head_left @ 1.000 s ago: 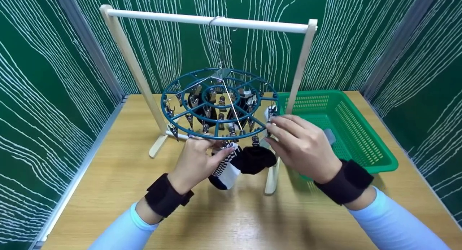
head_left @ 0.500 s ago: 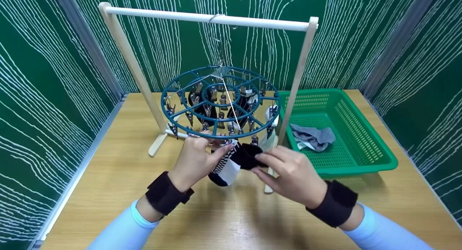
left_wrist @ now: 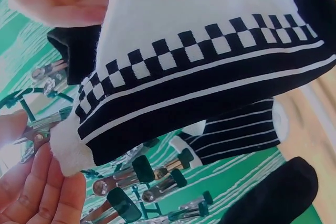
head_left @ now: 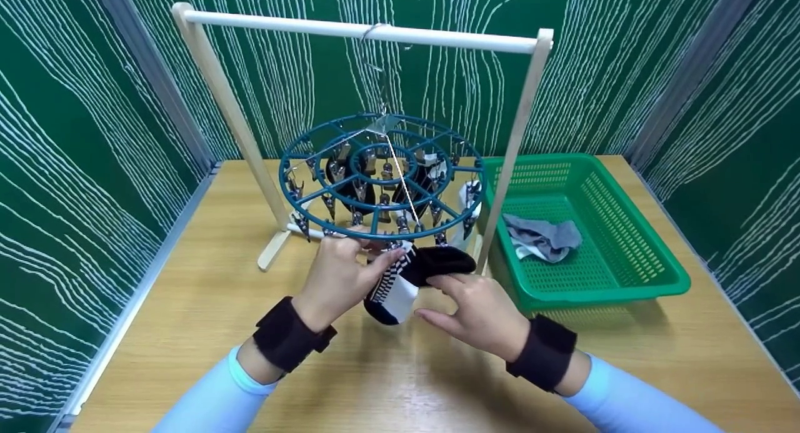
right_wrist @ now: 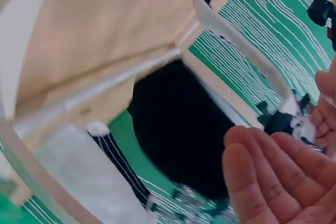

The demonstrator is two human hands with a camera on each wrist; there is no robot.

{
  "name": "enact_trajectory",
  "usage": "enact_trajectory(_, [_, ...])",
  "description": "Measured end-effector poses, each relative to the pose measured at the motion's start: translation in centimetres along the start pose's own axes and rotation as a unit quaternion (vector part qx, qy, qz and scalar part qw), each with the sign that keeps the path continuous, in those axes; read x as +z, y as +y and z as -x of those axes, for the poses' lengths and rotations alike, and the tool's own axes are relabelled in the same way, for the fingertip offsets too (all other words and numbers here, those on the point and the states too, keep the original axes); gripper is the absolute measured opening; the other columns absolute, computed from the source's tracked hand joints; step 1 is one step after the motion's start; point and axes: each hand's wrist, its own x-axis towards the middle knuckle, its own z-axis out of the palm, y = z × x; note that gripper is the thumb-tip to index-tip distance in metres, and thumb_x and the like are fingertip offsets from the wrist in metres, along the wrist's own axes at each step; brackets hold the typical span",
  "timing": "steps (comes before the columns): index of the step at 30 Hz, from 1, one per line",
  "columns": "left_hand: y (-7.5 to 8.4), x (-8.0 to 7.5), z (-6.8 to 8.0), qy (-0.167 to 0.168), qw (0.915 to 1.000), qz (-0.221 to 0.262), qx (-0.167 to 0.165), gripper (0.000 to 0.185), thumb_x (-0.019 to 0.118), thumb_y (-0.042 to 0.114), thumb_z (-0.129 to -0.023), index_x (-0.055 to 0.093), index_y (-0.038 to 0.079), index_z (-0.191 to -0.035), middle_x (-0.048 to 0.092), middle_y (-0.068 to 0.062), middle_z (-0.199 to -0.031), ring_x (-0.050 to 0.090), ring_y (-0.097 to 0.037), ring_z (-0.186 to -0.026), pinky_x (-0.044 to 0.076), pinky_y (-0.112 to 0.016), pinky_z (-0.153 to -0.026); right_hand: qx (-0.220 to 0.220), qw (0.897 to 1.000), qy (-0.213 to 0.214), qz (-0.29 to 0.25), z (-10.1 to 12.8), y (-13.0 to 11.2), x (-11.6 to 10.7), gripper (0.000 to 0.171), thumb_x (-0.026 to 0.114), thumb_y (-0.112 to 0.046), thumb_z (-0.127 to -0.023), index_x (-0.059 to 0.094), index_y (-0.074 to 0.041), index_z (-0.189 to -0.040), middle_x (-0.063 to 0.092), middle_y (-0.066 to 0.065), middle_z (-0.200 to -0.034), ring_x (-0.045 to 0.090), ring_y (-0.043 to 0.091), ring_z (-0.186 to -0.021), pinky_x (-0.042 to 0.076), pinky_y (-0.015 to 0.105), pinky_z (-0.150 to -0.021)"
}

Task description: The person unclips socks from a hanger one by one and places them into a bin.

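In the head view my left hand (head_left: pixel 344 277) is at the near rim of a round green clip hanger (head_left: pixel 375 236). Its thumb and fingers pinch a metal clip (left_wrist: pixel 39 137) at the white cuff of a checkered black-and-white sock (head_left: pixel 392 289), which hangs toe down. Beside it a black sock (head_left: pixel 447 260) hangs from the same rim, its free end tilted right. My right hand (head_left: pixel 478 311) is just below the black sock, index fingertip at its lower edge, thumb apart and fingers extended. The right wrist view shows this palm (right_wrist: pixel 283 177) beside the black sock.
The hanger hooks onto the white bar (head_left: pixel 437 38) of a wooden stand. Other socks hang around it, one striped (left_wrist: pixel 239 132). To the right, a green basket (head_left: pixel 662 283) holds a grey crumpled cloth (head_left: pixel 544 238). A stand leg (head_left: pixel 515 139) rises between hanger and basket.
My right hand has left the rim's right side, moving down and left to the black sock, then beneath it. The black sock has swung up to the right. My left hand stays in place.
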Motion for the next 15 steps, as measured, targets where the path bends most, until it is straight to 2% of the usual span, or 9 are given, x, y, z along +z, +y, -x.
enact_trajectory(4, [-0.2,0.0,0.0,0.006,1.0000,0.005,-0.001,0.018,0.083,0.022,-0.098,0.082,0.004,-0.098,0.084,-0.009,-0.089,0.082,-0.024,-0.084,0.067,-0.044,-0.080,0.043,0.997,-0.024,-0.057,-0.4,0.6,0.9,0.046,0.092,-0.027,-0.089,0.075,-0.006,-0.127,0.079,0.013,-0.122,0.079,0.025,-0.094,0.068,0.039,-0.077])
enact_trajectory(7, [-0.3,0.1,0.0,0.011,0.9999,0.007,-0.001,0.018,0.084,0.022,-0.098,0.082,0.005,-0.098,0.083,-0.008,-0.089,0.082,-0.024,-0.084,0.067,-0.046,-0.082,0.049,0.994,-0.030,-0.089,-0.8,1.1,1.6,0.047,0.093,-0.027,-0.088,0.076,-0.007,-0.127,0.075,0.012,-0.128,0.077,0.024,-0.095,0.068,0.039,-0.078])
enact_trajectory(9, [-0.4,0.1,0.1,0.012,0.9999,0.007,0.000,0.018,0.083,0.022,-0.098,0.082,0.005,-0.098,0.083,-0.007,-0.088,0.081,-0.024,-0.084,0.066,-0.045,-0.082,0.055,0.992,-0.036,-0.106,-1.0,1.2,2.0,0.040,0.093,-0.029,-0.088,0.078,-0.007,-0.119,0.076,0.011,-0.124,0.076,0.025,-0.092,0.067,0.039,-0.078])
enact_trajectory(11, [-0.5,0.2,0.1,0.012,0.9999,0.007,0.000,0.018,0.083,0.023,-0.098,0.083,0.005,-0.098,0.083,-0.007,-0.088,0.081,-0.024,-0.084,0.066,-0.045,-0.082,0.077,0.988,-0.048,-0.128,-1.1,1.3,2.3,0.035,0.092,-0.032,-0.089,0.079,-0.008,-0.111,0.079,0.009,-0.113,0.076,0.026,-0.089,0.067,0.038,-0.078])
enact_trajectory(13, [-0.5,0.2,0.1,0.011,0.9999,0.008,0.000,0.018,0.083,0.023,-0.098,0.083,0.005,-0.098,0.084,-0.007,-0.088,0.081,-0.024,-0.085,0.065,-0.044,-0.082,0.108,0.980,-0.063,-0.156,-1.3,1.3,2.6,0.034,0.090,-0.034,-0.090,0.078,-0.008,-0.108,0.080,0.007,-0.105,0.076,0.026,-0.090,0.066,0.036,-0.080])
enact_trajectory(15, [-0.5,0.2,0.1,0.010,0.9999,0.011,-0.001,0.019,0.083,0.023,-0.098,0.083,0.004,-0.098,0.084,-0.007,-0.089,0.082,-0.024,-0.086,0.066,-0.043,-0.082,0.143,0.968,-0.076,-0.194,-1.4,1.3,3.0,0.035,0.089,-0.035,-0.092,0.078,-0.007,-0.111,0.081,0.007,-0.103,0.076,0.026,-0.094,0.066,0.036,-0.084])
